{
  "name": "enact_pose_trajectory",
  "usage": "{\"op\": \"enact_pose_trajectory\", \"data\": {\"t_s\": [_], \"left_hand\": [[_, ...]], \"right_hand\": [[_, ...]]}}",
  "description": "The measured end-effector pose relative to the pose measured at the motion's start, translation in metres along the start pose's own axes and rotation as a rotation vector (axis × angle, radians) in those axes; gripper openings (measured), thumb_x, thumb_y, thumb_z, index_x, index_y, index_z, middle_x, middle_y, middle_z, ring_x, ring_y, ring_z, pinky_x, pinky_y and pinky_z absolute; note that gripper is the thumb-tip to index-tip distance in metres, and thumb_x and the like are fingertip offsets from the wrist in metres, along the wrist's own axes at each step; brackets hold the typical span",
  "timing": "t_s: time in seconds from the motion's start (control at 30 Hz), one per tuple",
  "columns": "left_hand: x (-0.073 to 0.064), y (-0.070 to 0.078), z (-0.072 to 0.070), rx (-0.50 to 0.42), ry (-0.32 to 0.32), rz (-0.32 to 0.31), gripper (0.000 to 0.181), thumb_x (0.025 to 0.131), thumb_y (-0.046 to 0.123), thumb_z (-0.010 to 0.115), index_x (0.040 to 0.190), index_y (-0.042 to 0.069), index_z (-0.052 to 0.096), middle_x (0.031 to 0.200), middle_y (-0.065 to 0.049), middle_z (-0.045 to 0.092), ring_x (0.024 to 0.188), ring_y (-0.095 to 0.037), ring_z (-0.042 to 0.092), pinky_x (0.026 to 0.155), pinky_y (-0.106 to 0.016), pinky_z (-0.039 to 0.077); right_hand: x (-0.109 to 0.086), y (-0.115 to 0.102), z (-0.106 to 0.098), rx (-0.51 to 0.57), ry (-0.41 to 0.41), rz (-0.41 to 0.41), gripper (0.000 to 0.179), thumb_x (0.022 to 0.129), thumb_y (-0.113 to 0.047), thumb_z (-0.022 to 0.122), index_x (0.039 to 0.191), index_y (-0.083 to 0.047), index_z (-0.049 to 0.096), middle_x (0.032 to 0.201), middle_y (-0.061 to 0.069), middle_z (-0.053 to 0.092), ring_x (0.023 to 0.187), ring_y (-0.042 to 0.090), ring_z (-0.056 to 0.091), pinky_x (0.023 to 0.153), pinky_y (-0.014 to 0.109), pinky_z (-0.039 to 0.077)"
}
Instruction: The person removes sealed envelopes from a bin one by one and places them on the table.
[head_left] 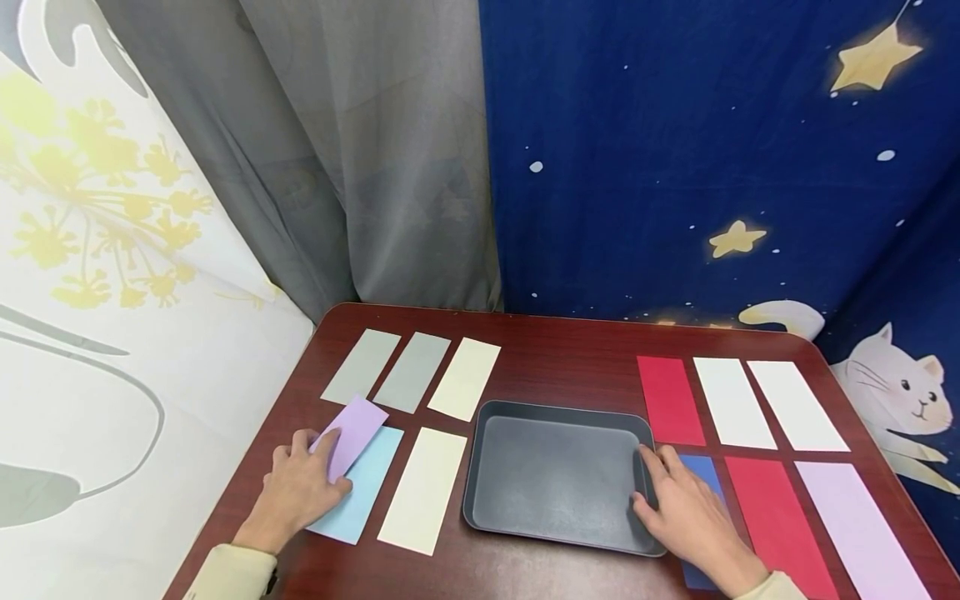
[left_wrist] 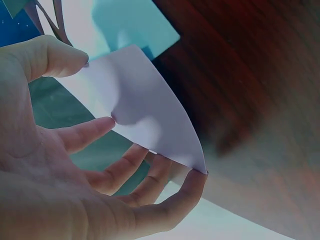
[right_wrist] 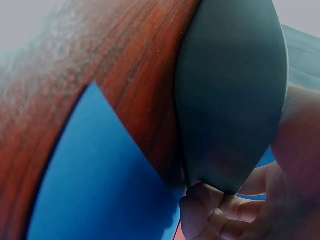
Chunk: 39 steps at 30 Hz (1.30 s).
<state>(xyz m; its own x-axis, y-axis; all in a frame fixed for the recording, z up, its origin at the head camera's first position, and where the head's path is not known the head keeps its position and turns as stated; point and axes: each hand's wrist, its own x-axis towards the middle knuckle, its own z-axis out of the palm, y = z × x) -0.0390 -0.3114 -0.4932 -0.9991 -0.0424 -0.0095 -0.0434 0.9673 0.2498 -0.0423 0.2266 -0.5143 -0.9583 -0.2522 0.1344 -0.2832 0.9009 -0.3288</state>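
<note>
My left hand (head_left: 303, 483) holds a lilac paper rectangle (head_left: 351, 433) between thumb and fingers. That paper is tilted above a light blue paper (head_left: 367, 479) and partly covers it. In the left wrist view the lilac sheet (left_wrist: 150, 100) bows slightly, with fingertips along its edge. At the right, my right hand (head_left: 690, 508) grips the short side of a dark grey rectangular tray (head_left: 555, 475). The right wrist view shows fingers curled at the tray's outer wall (right_wrist: 230, 90). A blue paper (head_left: 697, 479) lies partly hidden under that hand.
Left of the tray lie grey papers (head_left: 412, 371) and cream papers (head_left: 423, 492). To its right are red papers (head_left: 671, 400), white papers (head_left: 735, 400) and a pale lilac paper (head_left: 862, 525). Curtains (head_left: 637, 167) hang behind the dark red wooden table (head_left: 570, 350).
</note>
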Motion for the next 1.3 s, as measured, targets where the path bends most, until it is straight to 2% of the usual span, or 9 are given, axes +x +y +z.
{"op": "enact_pose_trajectory", "data": {"t_s": [0.53, 1.3], "left_hand": [[0.002, -0.012, -0.003, -0.006, -0.034, -0.034, 0.080, 0.086, 0.030, 0.078, 0.155, -0.003, 0.052, 0.144, -0.040, 0.045, 0.116, -0.069, 0.050, 0.073, -0.077, 0.051], [0.004, -0.028, -0.007, -0.037, -0.067, -0.086, 0.081, 0.088, 0.030, 0.075, 0.155, -0.005, 0.048, 0.143, -0.042, 0.041, 0.119, -0.070, 0.045, 0.073, -0.079, 0.050]], "right_hand": [[-0.003, 0.000, 0.001, 0.012, 0.020, -0.006, 0.067, 0.085, -0.016, 0.087, 0.142, 0.011, 0.064, 0.112, 0.012, 0.058, 0.064, 0.011, 0.041, 0.048, 0.028, 0.036], [-0.001, -0.001, -0.001, 0.005, 0.000, 0.009, 0.067, 0.086, -0.016, 0.086, 0.143, 0.011, 0.063, 0.112, 0.013, 0.058, 0.065, 0.012, 0.042, 0.049, 0.028, 0.037]]}}
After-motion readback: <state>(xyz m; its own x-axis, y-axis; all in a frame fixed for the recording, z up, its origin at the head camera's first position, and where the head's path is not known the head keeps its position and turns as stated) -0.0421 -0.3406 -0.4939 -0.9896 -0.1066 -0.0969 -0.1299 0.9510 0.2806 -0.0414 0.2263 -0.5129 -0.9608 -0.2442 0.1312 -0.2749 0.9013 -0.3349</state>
